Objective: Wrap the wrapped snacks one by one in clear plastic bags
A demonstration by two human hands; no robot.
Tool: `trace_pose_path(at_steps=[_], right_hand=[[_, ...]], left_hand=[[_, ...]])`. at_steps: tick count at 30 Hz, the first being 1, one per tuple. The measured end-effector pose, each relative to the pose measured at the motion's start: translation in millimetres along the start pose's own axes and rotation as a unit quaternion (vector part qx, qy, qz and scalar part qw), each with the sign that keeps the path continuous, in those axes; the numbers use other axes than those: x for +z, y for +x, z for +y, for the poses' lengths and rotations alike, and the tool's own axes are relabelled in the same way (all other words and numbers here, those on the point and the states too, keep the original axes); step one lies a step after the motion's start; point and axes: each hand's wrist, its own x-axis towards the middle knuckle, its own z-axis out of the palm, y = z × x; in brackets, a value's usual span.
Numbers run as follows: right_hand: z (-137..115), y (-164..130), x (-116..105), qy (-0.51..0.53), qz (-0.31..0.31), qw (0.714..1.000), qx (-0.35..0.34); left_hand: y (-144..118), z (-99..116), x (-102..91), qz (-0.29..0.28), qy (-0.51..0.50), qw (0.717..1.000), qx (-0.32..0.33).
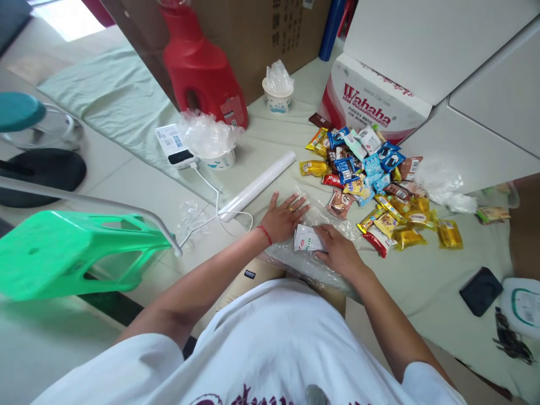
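My left hand (282,219) lies flat with its fingers spread, at the left edge of a clear plastic bag (310,269) close in front of my body. Over the bag, my right hand (341,252) grips a small white packet (307,239) with printing on it. The far side of the packet is covered by my fingers. A brown wrapped snack (340,203) lies just beyond my right hand. Several yellow, blue and red snack packets (349,169) are heaped behind it, and more, such as a red and white one (379,241), spread to the right.
A white roll (258,187) and a cable (217,194) lie left of my hands. Farther back stand a plastic-filled paper cup (217,159), a red jug (202,67) and a Wahaba carton (371,104). A green stool (84,247) is at left; a dark phone-like object (481,291) lies right.
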Motion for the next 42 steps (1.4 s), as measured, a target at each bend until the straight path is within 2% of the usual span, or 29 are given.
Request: trace_pose_path(at_steps=[3,5,11,17,20,24,29,33,35,38,40,42], right_hand=[[-9,9,-12,-0.031,-0.048,0.998,0.019],[-12,11,-14,-0.039,-0.060,0.997,0.029],[-6,-2,-8,-0.037,-0.033,0.999,0.017],[5,-12,-30,0.022,0.009,0.997,0.072],[-6,-1,-35,0.017,0.017,0.997,0.067],[-20,23,-27,-0.036,-0.021,0.998,0.049],[-17,39,-24,-0.065,-0.035,0.997,0.037],[-10,39,-24,-0.023,-0.054,0.998,0.022],[-1,36,-20,0.023,-0.040,0.999,0.020],[20,23,-13,0.097,0.027,0.995,0.010],[35,9,-11,0.127,0.081,0.988,0.021],[44,-10,-13,0.136,0.138,0.979,0.059]], left_hand=[[1,-5,-3.9,-0.013,-0.010,1.000,0.004],[0,-10,-6.7,-0.018,-0.016,1.000,0.008],[-5,-14,-5.2,0.011,-0.008,1.000,0.012],[-6,-9,-5.1,0.008,-0.017,1.000,-0.001],[-5,-10,-7.7,-0.004,-0.024,1.000,-0.003],[-3,-18,-11.9,-0.035,-0.036,0.999,-0.008],[-2,-23,-14.0,-0.053,-0.019,0.998,0.009],[-2,-22,-15.1,-0.047,-0.022,0.999,0.003],[-2,-23,-17.6,-0.050,-0.042,0.998,-0.009],[-5,-29,-23.8,-0.032,-0.070,0.997,-0.024],[-13,-35,-28.4,0.010,-0.072,0.997,-0.020],[-28,-39,-32.3,0.063,-0.067,0.996,-0.006]])
